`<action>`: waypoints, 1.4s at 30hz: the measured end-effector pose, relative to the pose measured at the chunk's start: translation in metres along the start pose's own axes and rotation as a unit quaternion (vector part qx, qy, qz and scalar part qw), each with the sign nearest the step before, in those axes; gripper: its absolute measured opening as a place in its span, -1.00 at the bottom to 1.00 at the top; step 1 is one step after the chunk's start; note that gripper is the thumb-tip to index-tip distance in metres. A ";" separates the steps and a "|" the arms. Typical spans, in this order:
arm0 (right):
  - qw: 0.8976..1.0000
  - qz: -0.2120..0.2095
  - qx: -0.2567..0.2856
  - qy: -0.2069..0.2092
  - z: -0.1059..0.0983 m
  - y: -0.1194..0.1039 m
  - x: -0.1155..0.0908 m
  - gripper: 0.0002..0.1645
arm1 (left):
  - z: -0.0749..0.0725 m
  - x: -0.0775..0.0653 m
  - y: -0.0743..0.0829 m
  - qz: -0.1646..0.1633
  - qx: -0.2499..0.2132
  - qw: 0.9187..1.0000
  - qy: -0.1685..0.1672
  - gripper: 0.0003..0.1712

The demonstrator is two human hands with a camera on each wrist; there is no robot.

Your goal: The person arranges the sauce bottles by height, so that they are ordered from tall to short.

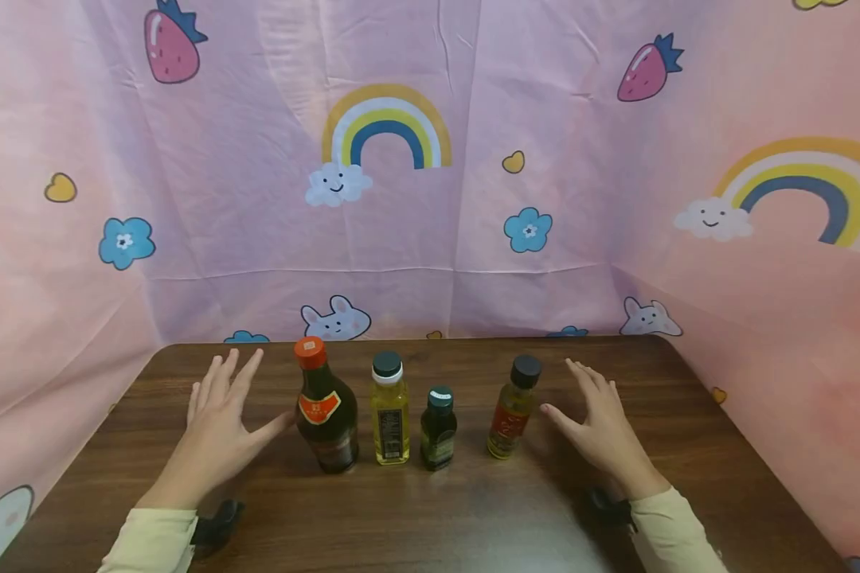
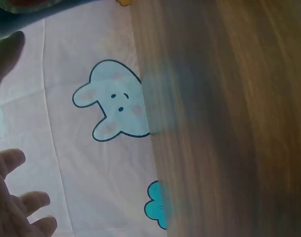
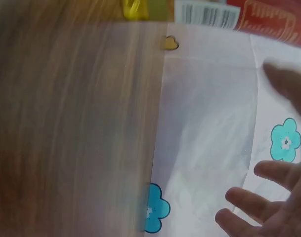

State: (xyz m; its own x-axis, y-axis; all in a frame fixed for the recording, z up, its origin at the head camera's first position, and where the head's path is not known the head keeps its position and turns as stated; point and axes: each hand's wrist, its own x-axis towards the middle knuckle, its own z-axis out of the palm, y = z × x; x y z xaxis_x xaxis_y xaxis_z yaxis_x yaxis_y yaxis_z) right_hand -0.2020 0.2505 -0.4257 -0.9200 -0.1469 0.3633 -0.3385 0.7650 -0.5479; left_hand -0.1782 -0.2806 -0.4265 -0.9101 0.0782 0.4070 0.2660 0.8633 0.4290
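Observation:
Four bottles would be several: in the head view a dark sauce bottle [image 1: 327,422] with a red cap stands leftmost, beside a clear bottle of yellow oil [image 1: 390,422] with a dark green cap. A small dark green bottle [image 1: 439,434] follows, then a slim oil bottle [image 1: 510,418] with a black cap and red label. My left hand [image 1: 218,426] is spread left of the sauce bottle, its thumb tip right at that bottle's side. To the right of the slim bottle my right hand [image 1: 602,426] is held with fingers extended, holding nothing. Its red label [image 3: 266,17] shows in the right wrist view.
The bottles stand upright on a dark wooden table [image 1: 430,525]. A pink patterned cloth [image 1: 258,159] hangs behind the table and along both sides. Black wrist straps [image 1: 217,525] show below the sleeves.

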 end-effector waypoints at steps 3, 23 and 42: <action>1.000 0.001 0.028 -0.004 -0.002 -0.003 -0.003 -0.11 | -0.005 -0.002 0.001 -0.005 -0.018 1.000 -0.010 0.27; 0.971 0.006 0.220 -0.087 -0.003 -0.040 -0.007 -0.25 | -0.011 -0.015 0.045 -0.023 -0.191 0.977 -0.086 0.26; 0.964 0.056 0.261 0.008 0.020 -0.070 0.005 -0.65 | 0.006 -0.014 0.072 -0.052 -0.277 0.957 -0.070 0.11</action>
State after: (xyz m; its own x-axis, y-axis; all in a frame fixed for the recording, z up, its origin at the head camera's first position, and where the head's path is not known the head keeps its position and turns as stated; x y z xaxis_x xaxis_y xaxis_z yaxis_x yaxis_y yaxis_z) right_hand -0.1864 0.1834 -0.4007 -0.9549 -0.0682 0.2890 -0.2939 0.3557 -0.8872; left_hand -0.1480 -0.2165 -0.4059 -0.9642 0.1050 0.2434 0.2636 0.4770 0.8384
